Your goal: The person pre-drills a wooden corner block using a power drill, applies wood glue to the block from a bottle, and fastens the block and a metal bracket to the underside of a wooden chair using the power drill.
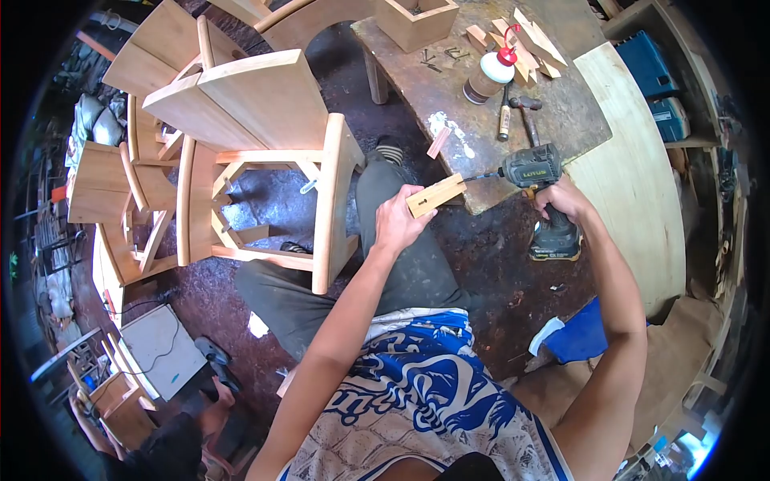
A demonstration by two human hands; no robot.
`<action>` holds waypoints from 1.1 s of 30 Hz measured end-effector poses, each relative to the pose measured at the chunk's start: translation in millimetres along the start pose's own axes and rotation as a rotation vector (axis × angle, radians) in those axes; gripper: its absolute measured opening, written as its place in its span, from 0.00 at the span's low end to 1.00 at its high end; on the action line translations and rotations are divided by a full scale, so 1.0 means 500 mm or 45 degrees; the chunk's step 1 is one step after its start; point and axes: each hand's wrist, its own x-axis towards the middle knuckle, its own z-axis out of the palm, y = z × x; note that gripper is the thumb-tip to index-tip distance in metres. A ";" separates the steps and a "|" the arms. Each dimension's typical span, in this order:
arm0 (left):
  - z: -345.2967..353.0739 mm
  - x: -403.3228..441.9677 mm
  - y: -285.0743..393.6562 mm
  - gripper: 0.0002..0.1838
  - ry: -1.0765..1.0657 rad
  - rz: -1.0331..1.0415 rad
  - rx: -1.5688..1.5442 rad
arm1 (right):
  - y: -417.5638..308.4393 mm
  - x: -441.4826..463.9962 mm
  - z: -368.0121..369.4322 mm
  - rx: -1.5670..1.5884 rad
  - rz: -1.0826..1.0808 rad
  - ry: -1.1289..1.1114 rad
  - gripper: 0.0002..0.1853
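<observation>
Ideally, with left hand (400, 221) grasping the wooden block (434, 197), right hand (564, 198) aims its gripped drill (532, 166) straight from three o'clock.

from my station i make out two blue cases (646, 66) side by side in a wooden shelf (691, 144) at the right, a crumpled blue sheet (584, 330) on the floor, and, at lower left, another person (164, 450) near a pale flat panel (163, 357) with a dark cord (170, 341) lying across it

Dark glossy floor (501, 280); worn wooden worktable (571, 120); wooden shelving (691, 143) right; bright light (699, 453) lower right.
</observation>
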 end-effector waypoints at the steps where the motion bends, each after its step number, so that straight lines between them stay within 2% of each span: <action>1: -0.001 0.000 0.000 0.27 0.000 -0.004 0.015 | -0.002 0.003 0.000 -0.080 -0.006 0.016 0.17; 4: 0.000 -0.001 -0.003 0.27 0.008 0.004 0.008 | -0.028 -0.009 0.018 -0.196 -0.114 0.059 0.16; 8: 0.002 0.000 -0.008 0.27 0.006 0.005 -0.008 | -0.076 -0.030 0.035 -0.429 -0.103 0.087 0.17; 13: 0.001 0.001 -0.007 0.27 0.009 0.018 -0.005 | -0.110 -0.037 0.046 -0.896 -0.258 0.098 0.24; 17: -0.006 0.001 -0.001 0.27 -0.003 0.009 -0.039 | -0.120 -0.034 0.046 -0.958 -0.196 0.044 0.27; 19: -0.008 0.002 0.002 0.26 -0.003 0.004 -0.023 | -0.126 -0.034 0.048 -0.961 -0.341 0.060 0.29; 22: -0.008 0.001 0.003 0.26 -0.004 -0.012 -0.026 | -0.121 -0.023 0.049 -1.054 -0.353 0.047 0.30; 25: -0.007 0.002 0.000 0.28 0.007 -0.005 -0.029 | -0.142 -0.031 0.054 -1.016 -0.184 0.019 0.30; 28: -0.009 0.002 0.001 0.26 -0.015 -0.021 -0.032 | -0.134 -0.027 0.052 -1.013 -0.277 0.043 0.31; 33: -0.010 0.002 0.003 0.26 -0.010 -0.004 -0.033 | -0.113 -0.018 0.048 -1.070 -0.246 0.046 0.32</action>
